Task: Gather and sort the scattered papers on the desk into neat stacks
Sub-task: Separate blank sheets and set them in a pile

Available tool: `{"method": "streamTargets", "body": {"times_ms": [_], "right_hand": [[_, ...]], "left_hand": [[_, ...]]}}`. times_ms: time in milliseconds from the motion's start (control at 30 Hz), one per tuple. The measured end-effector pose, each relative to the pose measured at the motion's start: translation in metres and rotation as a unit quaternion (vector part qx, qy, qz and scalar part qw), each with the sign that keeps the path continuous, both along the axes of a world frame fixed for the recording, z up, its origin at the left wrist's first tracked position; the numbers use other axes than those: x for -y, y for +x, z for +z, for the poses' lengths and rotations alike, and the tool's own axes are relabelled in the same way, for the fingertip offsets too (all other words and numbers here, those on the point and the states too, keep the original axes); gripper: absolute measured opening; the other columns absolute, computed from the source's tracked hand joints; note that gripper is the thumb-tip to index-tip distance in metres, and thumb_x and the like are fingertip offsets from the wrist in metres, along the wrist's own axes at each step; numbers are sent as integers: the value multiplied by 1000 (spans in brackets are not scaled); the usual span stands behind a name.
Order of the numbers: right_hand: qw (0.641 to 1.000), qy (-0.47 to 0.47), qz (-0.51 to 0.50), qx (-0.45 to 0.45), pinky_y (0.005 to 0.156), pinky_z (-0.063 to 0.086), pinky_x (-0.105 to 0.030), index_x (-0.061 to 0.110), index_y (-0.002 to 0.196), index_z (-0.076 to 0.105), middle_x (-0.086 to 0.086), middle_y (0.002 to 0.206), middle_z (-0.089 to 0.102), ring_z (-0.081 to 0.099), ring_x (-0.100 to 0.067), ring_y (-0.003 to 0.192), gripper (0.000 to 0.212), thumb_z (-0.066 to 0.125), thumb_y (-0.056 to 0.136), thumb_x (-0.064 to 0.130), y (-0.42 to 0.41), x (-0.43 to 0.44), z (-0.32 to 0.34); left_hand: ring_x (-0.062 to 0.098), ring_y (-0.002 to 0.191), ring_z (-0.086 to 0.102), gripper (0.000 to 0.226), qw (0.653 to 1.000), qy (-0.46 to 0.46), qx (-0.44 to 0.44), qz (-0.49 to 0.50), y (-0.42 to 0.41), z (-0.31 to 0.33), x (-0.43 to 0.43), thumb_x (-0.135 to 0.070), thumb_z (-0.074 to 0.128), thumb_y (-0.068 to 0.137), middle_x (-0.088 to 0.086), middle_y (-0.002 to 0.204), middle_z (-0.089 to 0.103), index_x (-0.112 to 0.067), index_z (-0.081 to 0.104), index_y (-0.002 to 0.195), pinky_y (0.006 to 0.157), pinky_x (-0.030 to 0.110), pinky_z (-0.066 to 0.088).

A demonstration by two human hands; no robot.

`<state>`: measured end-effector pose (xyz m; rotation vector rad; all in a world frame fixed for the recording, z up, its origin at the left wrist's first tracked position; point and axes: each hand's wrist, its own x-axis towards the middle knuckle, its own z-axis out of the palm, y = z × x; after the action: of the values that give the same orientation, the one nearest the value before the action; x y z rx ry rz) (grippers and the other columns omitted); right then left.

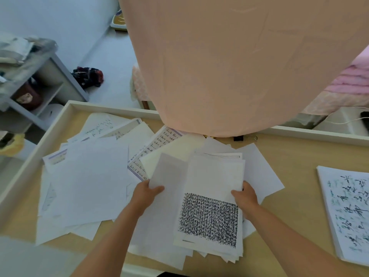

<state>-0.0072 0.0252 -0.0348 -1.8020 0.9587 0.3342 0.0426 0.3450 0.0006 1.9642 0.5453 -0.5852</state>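
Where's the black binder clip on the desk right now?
In the head view, the black binder clip lies on the desk's far edge, right of centre, just below the hanging peach cloth and beyond the scattered papers.

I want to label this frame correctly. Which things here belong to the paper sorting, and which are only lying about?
Belong to the job:
- left hand, holding a blank sheet
- right hand, on the printed sheet
- loose papers
- stack at right

Lying about:
- binder clip
- peach cloth
- shelf
- dark cloth on the floor
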Motion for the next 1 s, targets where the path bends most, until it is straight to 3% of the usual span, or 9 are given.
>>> {"method": "streamTargets", "body": {"times_ms": [100,233,333,433,533,667,767,900,1000], "right_hand": [[999,-18,33,8,84,48,-33,15,124,52,-4,112,62,59,-24,96,33,52,93,5,2,-1,3],[997,-31,64,10,80,46,-30,15,127,51,-2,111,60,58,-21,94,33,52,95,6,5,-4,8],[999,-18,49,10,79,47,-30,14,124,54,-3,110,62,59,-22,95,31,56,95,7,4,-7,12],[1000,21,-1,6,84,53,-35,6,117,63,-9,109,68,64,-26,94,25,61,92,8,0,-6,13],[998,61,-27,-5,67,52,-31,8,109,66,-7,99,70,65,-23,84,17,62,92,11,-7,-3,22],[985,145,-91,-22,92,51,-39,16,125,60,-6,117,67,63,-26,104,32,54,99,32,-17,3,18],[975,197,-88,-46,104,46,-44,25,128,55,2,128,63,60,-23,116,51,63,88,56,-28,6,11],[995,80,-66,-9,83,54,-34,14,122,56,-5,114,66,64,-22,99,39,67,86,4,-40,5,16],[988,33,-148,7,68,50,-28,8,107,64,-7,104,69,64,-22,85,23,65,85,1,-48,25,25]], "left_hand": [[29,88,73,36,986,-160,-28,45,9,21,-18,-22,79,81,13,103,75,-7,68,112,71,38,60],[32,108,68,40,900,-420,-50,106,20,42,-30,-33,63,91,16,120,69,-8,67,122,83,43,59],[30,103,70,41,851,-501,-69,141,23,43,-14,-34,52,92,16,119,69,-7,72,116,80,43,60],[32,109,67,35,930,-354,-95,33,20,26,17,-26,64,94,12,120,70,-10,63,125,92,48,55],[23,85,68,31,994,-86,-38,-54,13,2,48,-16,69,88,9,106,71,-6,64,117,72,33,56],[23,88,61,32,992,-7,15,-122,9,-18,78,-12,66,88,11,112,66,-8,59,119,76,31,48],[20,84,61,33,984,-1,23,-179,6,-25,98,-11,65,88,6,108,65,-11,56,119,71,28,48],[18,87,63,37,973,-20,21,-228,5,-33,116,-13,68,88,0,106,63,-16,53,121,67,25,50],[21,100,62,45,967,28,67,-246,10,-36,123,-14,65,90,4,117,65,-16,49,132,83,31,50]]}}
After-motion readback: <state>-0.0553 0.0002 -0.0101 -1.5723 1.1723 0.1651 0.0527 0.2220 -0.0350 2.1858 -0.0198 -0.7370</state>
